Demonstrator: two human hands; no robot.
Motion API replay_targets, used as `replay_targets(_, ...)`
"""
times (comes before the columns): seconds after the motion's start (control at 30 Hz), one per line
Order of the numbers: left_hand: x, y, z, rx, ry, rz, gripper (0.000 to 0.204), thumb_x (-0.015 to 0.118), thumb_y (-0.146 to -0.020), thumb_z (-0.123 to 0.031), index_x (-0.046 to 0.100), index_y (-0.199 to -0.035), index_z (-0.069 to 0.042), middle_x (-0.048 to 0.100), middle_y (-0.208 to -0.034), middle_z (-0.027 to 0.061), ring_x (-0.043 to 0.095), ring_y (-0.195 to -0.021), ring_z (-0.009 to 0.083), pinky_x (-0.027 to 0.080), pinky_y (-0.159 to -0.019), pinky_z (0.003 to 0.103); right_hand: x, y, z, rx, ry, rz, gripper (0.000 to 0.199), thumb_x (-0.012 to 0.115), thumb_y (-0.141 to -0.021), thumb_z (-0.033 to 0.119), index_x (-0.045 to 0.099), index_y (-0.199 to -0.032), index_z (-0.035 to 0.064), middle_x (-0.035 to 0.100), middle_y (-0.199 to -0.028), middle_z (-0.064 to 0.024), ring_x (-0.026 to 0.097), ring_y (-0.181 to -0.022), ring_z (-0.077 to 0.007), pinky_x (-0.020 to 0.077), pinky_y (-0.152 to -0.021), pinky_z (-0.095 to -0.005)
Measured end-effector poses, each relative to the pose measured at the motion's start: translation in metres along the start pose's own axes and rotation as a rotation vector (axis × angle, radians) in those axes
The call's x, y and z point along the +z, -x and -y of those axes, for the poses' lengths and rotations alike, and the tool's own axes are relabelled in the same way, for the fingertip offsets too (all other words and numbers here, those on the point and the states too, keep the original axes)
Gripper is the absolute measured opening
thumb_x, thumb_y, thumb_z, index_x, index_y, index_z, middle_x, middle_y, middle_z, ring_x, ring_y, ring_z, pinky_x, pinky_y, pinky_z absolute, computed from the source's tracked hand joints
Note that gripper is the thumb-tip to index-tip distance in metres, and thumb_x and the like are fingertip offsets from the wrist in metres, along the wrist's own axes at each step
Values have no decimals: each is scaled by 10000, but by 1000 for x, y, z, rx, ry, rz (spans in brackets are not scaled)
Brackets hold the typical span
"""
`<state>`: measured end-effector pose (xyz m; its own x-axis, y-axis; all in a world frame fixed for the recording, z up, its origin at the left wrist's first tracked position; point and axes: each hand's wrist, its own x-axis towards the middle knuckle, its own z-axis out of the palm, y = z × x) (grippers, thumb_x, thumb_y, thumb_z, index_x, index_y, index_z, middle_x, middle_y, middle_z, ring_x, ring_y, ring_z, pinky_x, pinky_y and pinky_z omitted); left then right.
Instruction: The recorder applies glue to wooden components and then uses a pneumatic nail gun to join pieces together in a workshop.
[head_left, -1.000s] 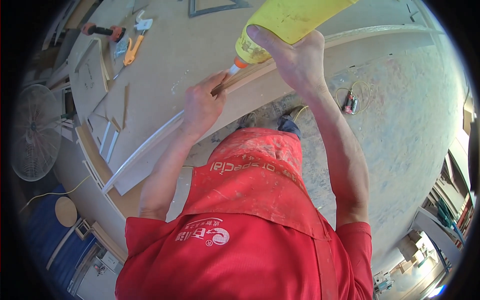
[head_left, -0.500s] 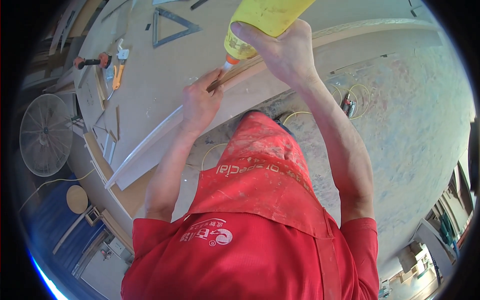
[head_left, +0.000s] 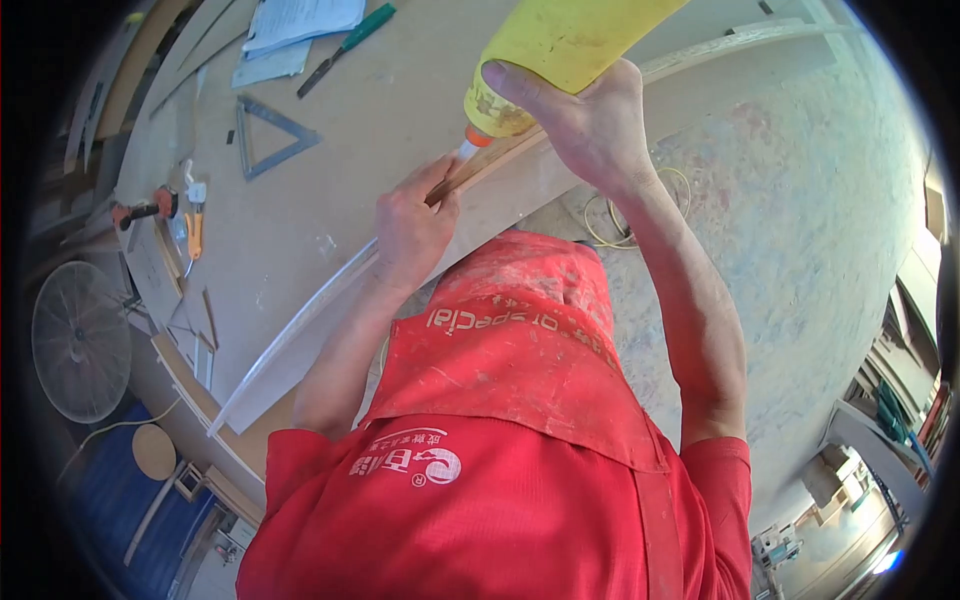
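My right hand [head_left: 598, 125] grips a yellow squeeze bottle [head_left: 545, 70], which looks like a glue bottle, tipped so that its white nozzle with an orange collar points down and left. The nozzle tip sits close to my left fingers, at a thin wooden strip [head_left: 492, 158] along the near edge of the workbench panel. My left hand [head_left: 418, 225] is closed around the brown end of this strip. From beside my left wrist a shiny white line [head_left: 300, 318] runs along the panel edge toward the lower left. Its exact make-up cannot be told.
A metal triangle square [head_left: 270, 135], a green-handled chisel [head_left: 345, 50], papers [head_left: 300, 25], an orange-handled tool [head_left: 195, 232] and a red and black tool [head_left: 145, 207] lie on the bench [head_left: 360, 120]. Left stands a fan [head_left: 82, 342]. Yellow hose [head_left: 610, 235] coils on the floor.
My view has shifted, bringing the chisel and papers into sight. Both hands, still holding the bottle and strip, appear slightly farther right. The red tool on the floor is out of sight.
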<state>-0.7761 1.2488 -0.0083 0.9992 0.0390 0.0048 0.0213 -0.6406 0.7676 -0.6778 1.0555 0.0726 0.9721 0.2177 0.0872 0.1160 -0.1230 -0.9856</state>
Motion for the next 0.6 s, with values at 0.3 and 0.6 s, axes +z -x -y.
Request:
replay_targets(0.3, 49, -45, -37, 39, 49, 15, 436, 684, -815, 26, 673, -1246, -37, 721, -1146, 148, 728, -988, 291, 593, -840, 352, -68, -26, -15, 5, 3, -42, 283, 799, -862, 207, 730, -1046, 4, 757, -956, -76, 717, -877, -159, 572, -793, -313)
replay_targets(0.6, 116, -101, -99, -61, 33, -5, 429, 690, -835, 9, 668, -1262, -30, 722, -1165, 152, 732, -1015, 252, 580, -891, 336, -164, -66, -38, -32, -66, -19, 275, 788, -867, 198, 726, -1050, 2, 758, -959, -77, 718, -879, -157, 573, -794, -310)
